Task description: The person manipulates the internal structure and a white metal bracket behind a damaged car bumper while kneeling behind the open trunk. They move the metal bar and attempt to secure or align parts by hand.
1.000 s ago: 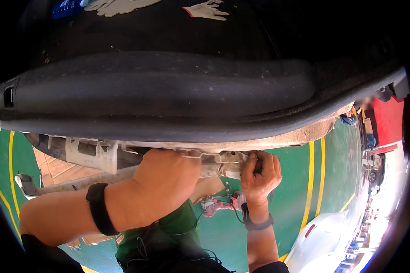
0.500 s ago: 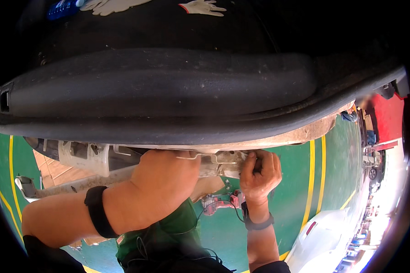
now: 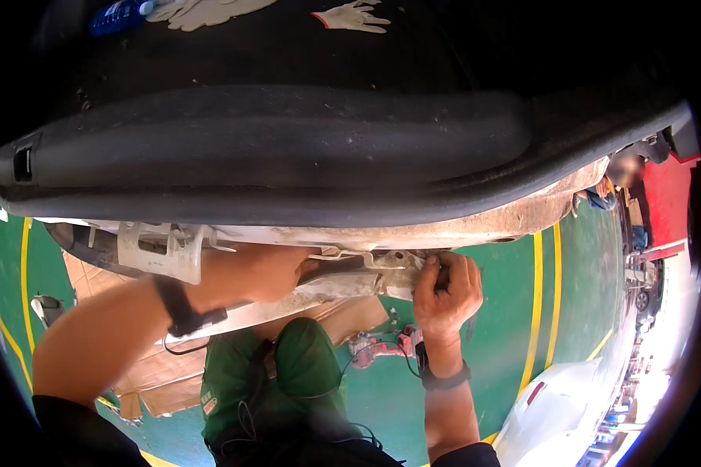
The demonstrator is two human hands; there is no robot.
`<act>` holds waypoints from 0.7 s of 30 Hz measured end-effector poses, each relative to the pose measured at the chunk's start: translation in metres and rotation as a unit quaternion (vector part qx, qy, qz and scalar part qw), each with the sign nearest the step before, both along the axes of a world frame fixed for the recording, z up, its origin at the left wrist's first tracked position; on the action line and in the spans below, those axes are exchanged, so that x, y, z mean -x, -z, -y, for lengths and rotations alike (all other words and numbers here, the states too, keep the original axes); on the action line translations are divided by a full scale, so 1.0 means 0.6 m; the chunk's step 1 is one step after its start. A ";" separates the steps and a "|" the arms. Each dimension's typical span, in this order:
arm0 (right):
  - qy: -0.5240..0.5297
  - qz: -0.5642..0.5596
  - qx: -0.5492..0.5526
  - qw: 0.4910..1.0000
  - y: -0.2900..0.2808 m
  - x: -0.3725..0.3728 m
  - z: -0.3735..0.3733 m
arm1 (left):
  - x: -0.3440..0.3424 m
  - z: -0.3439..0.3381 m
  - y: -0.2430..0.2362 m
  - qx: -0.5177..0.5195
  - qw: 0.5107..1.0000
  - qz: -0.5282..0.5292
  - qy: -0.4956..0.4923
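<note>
My left hand (image 3: 273,272) reaches in below the lip of the car's rear opening, beside a thin bent metal bracket (image 3: 350,255). Its fingers curl inward and are partly hidden; what they hold cannot be made out. At the right end of a long, dirty whitish metal beam (image 3: 343,288), my right hand (image 3: 449,294) is closed with thumb and fingers bent together. Whatever lies in that grip is too dark and small to name. A white slotted bracket (image 3: 160,251) hangs from the body edge above my left forearm.
Black trunk trim (image 3: 273,156) spans the view above my hands. White gloves (image 3: 354,15) and a blue bottle (image 3: 121,17) lie inside. Below are cardboard (image 3: 163,381) and a red power tool (image 3: 374,348) on the green floor. A white car panel (image 3: 549,412) lies at lower right.
My left hand and forearm have shifted left and lower behind the slotted bracket, uncovering more of the beam. My right hand stays closed at the beam's end. The whole view has moved slightly.
</note>
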State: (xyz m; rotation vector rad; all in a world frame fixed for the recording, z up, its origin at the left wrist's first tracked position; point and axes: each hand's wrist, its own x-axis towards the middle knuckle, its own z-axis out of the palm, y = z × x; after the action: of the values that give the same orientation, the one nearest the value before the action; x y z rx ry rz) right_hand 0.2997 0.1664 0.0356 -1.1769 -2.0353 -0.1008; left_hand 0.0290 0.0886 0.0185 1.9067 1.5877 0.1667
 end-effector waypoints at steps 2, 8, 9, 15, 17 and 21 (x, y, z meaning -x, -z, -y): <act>0.012 -0.001 0.015 1.000 -0.001 -0.004 0.002 | 0.008 -0.021 0.012 -0.079 0.994 0.006 0.070; 0.003 -0.008 0.039 0.999 -0.009 0.011 0.013 | 0.025 -0.026 0.027 -0.082 0.993 -0.052 0.067; 0.002 -0.009 0.031 0.999 -0.007 0.010 0.012 | 0.023 -0.020 0.003 -0.103 0.989 -0.067 0.076; 0.002 -0.001 -0.004 1.000 0.001 0.002 0.004 | 0.017 0.022 -0.049 0.034 0.999 -0.014 -0.040; 0.013 0.003 0.000 1.000 -0.002 0.002 0.003 | 0.015 0.020 -0.090 0.027 0.999 -0.035 -0.004; 0.005 0.002 -0.003 1.000 -0.004 0.008 0.004 | 0.004 0.038 -0.108 -0.128 0.992 -0.008 -0.010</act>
State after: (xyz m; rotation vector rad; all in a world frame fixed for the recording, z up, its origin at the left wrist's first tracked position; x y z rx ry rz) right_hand 0.2949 0.1642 0.0378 -1.1844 -2.0305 -0.1151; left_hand 0.0266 0.0658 0.0836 2.0890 1.6617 0.3819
